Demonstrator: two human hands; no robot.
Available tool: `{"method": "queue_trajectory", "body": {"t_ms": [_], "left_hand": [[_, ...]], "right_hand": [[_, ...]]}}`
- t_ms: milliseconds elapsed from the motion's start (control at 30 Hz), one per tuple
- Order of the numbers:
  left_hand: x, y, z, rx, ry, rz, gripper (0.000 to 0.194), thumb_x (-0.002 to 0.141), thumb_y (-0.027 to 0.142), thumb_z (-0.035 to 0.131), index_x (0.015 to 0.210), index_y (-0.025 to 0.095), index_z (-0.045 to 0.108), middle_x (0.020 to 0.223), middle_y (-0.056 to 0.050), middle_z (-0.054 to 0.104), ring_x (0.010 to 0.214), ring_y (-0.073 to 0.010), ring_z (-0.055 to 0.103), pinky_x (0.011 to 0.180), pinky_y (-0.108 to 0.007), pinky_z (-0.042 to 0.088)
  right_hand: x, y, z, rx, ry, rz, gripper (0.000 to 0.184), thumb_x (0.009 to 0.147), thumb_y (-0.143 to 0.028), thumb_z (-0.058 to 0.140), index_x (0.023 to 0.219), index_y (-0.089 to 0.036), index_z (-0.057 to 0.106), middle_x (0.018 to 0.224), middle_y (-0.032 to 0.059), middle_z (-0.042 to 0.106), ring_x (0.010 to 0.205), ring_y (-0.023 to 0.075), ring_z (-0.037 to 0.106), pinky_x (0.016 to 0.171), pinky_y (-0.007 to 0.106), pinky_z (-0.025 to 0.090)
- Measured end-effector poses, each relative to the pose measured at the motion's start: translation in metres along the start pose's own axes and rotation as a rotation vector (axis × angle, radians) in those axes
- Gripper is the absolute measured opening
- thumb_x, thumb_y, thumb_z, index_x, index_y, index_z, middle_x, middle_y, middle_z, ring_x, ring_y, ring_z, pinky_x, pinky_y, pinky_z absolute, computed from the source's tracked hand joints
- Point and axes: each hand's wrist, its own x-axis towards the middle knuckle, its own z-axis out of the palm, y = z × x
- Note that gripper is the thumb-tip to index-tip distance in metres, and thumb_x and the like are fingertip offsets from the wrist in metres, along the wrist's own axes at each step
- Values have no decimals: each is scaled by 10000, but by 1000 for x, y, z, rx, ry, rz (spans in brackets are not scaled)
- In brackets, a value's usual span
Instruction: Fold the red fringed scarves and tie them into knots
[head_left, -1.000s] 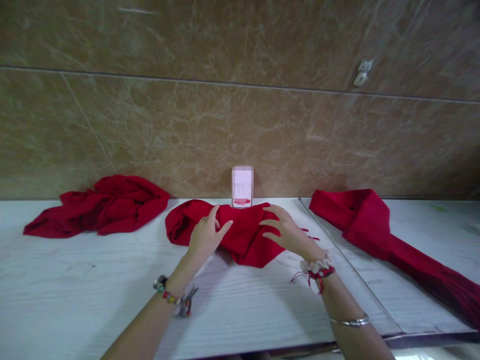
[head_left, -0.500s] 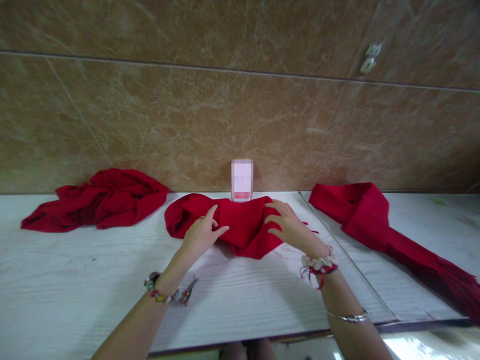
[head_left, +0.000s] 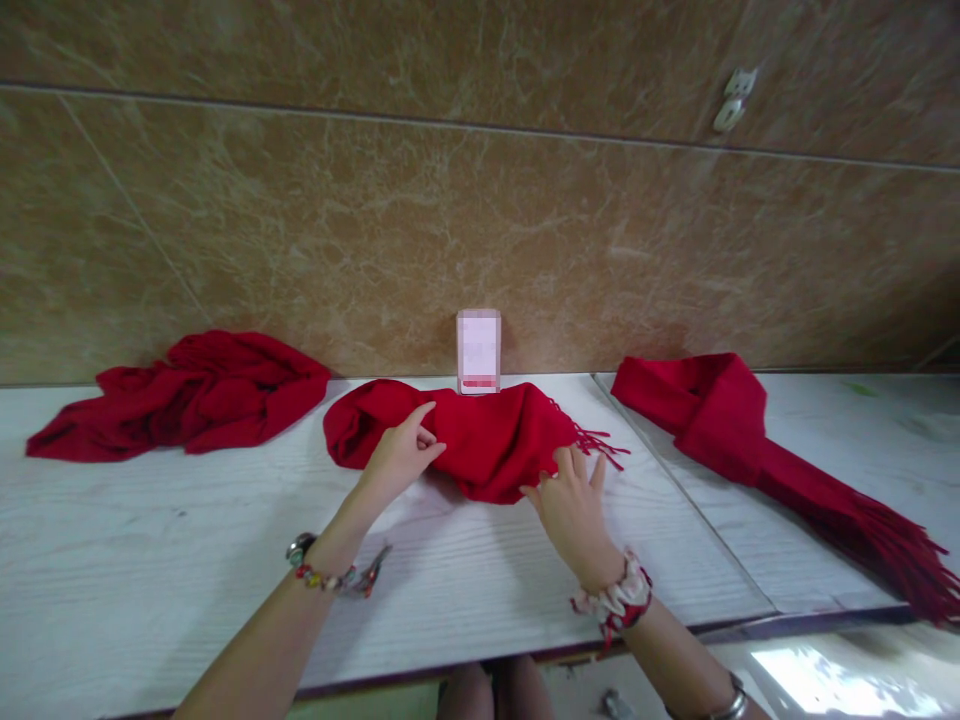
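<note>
A red scarf point(head_left: 484, 440) lies bunched in front of me on the white surface, its fringe spilling out at the right end. My left hand point(head_left: 401, 448) rests over the left half of this scarf, index finger stretched out and fingers partly apart, with nothing visibly gripped. At the scarf's lower right edge, my right hand point(head_left: 574, 505) reaches with spread fingers, the tips touching or just above the cloth. Bracelets circle both wrists.
A crumpled red cloth point(head_left: 202, 395) lies to the left by the wall. On the right is a folded red scarf point(head_left: 720, 425), its fringe reaching the front edge. A phone-like object point(head_left: 478, 350), its front blurred, leans against the brown tiled wall point(head_left: 375, 230). The white table point(head_left: 225, 560) has a seam on the right.
My right hand has moved from the scarf's upper right side down toward its lower right edge, uncovering the fringe. My left hand stays nearly in place, its thumb drawn slightly closer to the fingers.
</note>
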Motion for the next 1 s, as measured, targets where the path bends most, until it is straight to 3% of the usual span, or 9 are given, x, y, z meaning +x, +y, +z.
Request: {"method": "queue_trajectory", "body": {"t_ms": [133,267,367,500,667,767,833,1000], "left_hand": [[-1,6,-3,44,62,3,555,675,191,624,1213,171,488,705,-6,680,657,-174,636,643,-265,476],[0,5,-8,93,121,-8,536,706,187,606,1225,184,476,732,-8,684,690,-177,640,674,-265,472],[4,1,-16,153,208,-43,524,732,180,579,1241,184,456,758,-9,683,731,-178,638,709,-268,460],[10,-10,-33,136,347,-69,473,750,193,551,1214,191,462,769,-10,669,741,-177,627,718,-278,450],[13,-24,-59,-134,577,-59,434,698,226,582,1117,193,475,720,10,627,707,-166,611,686,-274,457],[15,-28,-64,-327,563,25,432,675,259,591,1084,197,463,693,22,604,703,-159,609,658,-256,462],[16,-29,-63,-358,553,35,446,672,270,589,1091,195,460,690,25,602,701,-157,610,658,-256,465],[20,-35,-48,-64,524,-102,480,700,233,572,1162,171,460,729,-1,631,712,-176,609,727,-302,455]], "right_hand": [[-5,-3,0,-7,-10,4,163,770,-147,559,660,-197,668,847,108,577,893,275,501,916,580,281],[-5,10,2,90,81,25,179,768,-140,528,653,-198,652,840,84,554,870,244,485,896,511,321],[-8,34,4,173,225,59,176,758,-137,510,652,-188,642,857,87,537,872,238,481,842,460,367],[-13,83,1,256,375,42,189,772,-225,497,650,-186,637,816,78,514,764,211,498,714,393,430],[-8,136,-23,276,503,72,245,764,-368,522,620,-204,633,749,57,497,685,193,501,612,347,447],[11,146,-32,275,574,109,256,756,-398,530,624,-207,636,760,63,506,737,207,508,655,361,452],[30,143,-29,281,560,133,246,754,-378,529,620,-200,635,759,68,515,755,213,508,685,375,451],[82,114,3,233,282,234,167,731,-275,540,629,-179,630,824,92,549,815,241,510,688,408,446]]}}
